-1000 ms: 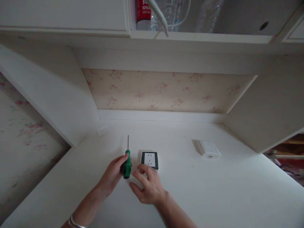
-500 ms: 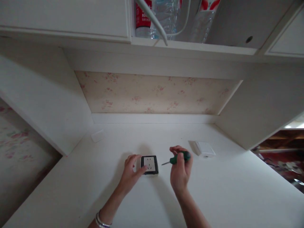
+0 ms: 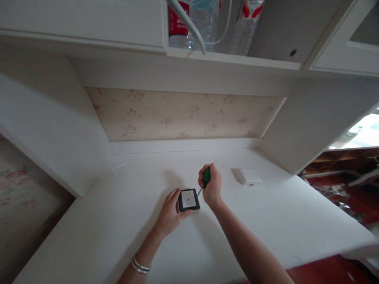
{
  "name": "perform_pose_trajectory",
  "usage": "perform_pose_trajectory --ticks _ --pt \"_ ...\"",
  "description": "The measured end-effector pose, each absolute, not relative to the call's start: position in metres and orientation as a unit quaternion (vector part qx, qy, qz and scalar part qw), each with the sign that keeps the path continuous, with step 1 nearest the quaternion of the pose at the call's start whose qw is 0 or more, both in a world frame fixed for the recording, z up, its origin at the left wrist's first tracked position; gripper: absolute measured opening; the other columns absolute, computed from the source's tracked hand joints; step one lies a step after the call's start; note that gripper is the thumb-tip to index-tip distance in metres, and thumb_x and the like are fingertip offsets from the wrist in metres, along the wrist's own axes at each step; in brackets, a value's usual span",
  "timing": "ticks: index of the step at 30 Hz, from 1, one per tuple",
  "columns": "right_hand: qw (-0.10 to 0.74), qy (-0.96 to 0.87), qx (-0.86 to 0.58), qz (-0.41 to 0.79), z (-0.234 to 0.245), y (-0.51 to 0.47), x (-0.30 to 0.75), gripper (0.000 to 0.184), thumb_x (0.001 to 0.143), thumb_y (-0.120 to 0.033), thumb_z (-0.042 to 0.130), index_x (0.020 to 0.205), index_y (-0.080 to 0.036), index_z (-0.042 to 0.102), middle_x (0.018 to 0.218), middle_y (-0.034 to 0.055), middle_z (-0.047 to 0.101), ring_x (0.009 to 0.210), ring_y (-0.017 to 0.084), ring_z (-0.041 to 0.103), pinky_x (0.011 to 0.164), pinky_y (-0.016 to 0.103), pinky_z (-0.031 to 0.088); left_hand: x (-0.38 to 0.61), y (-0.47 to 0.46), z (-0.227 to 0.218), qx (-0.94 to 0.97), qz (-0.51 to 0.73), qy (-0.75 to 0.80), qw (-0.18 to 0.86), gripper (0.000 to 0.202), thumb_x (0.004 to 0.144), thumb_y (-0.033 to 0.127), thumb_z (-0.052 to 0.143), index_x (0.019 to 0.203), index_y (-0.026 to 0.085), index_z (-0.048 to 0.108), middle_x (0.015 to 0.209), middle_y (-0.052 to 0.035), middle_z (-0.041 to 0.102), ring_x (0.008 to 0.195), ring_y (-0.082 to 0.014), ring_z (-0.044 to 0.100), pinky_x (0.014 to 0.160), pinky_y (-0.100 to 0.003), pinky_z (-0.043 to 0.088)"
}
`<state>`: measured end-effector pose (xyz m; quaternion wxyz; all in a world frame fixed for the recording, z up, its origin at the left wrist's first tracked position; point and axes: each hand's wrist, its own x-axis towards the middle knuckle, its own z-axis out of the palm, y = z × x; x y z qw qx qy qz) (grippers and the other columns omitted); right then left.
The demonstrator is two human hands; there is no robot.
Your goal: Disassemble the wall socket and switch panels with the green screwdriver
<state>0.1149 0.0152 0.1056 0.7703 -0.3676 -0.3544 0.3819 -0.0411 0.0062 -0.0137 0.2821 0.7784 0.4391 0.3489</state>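
You are, it seems, in a home: before you there is floral wallpaper (image 3: 177,114), a white built-in cabinet (image 3: 83,23) with plastic bottles (image 3: 245,33) inside (two of them carry red labels (image 3: 251,10)), and a white counter (image 3: 89,236) below.

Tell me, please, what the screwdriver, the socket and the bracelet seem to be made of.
Screwdriver: green handle, probably plastic or rubber, finish too small to judge; thin, straight grey shaft, likely metal.
Socket: likely hard plastic, judging by its flat white face with clean-cut slots and dark surround.
Bracelet: probably polished metal, from its silvery shine.
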Motion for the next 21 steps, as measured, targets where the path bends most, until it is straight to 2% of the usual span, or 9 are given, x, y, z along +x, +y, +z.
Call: perform_pose_trajectory --ticks 6,14,21 --pt "0.762 -0.371 -0.378 0.374 0.1036 0.0181 0.1111 0.035 0.085 -0.049 0.047 0.067 -0.019 0.051 0.048 -0.0064 0.042 0.036 0.006 0.033 0.032 0.018 0.021 -0.0416 0.0059 -0.0136 0.776 0.348 0.445 0.28 0.074 0.07 0.039 0.07 0.134 0.019 0.04 0.139 -0.0103 0.04 0.129 -0.0275 0.036 0.108 -0.043 0.031" --pt "0.746 -0.391 -0.394 0.367 0.1035 0.016 0.106 0.034 0.083 -0.048 0.048 0.066 -0.019 0.051 0.049 -0.0063 0.044 0.036 0.006 0.035 0.033 0.018 0.025 -0.0431 0.0045 -0.0118 0.774 0.345 0.446 0.288 0.073 0.07 0.041 0.068 0.135 0.019 0.041 0.139 -0.011 0.04 0.129 -0.0292 0.035 0.108 -0.045 0.03" --pt "0.759 -0.374 -0.383 0.371 0.1031 0.0173 0.1118 0.032 0.084 -0.047 0.047 0.069 -0.019 0.052 0.048 -0.0063 0.045 0.035 0.006 0.035 0.033 0.018 0.023 -0.0436 0.0043 -0.0107 0.773 0.34 0.446 0.296 0.073 0.07 0.04 0.068 0.135 0.018 0.041 0.14 -0.0113 0.039 0.13 -0.0288 0.034 0.109 -0.044 0.029"
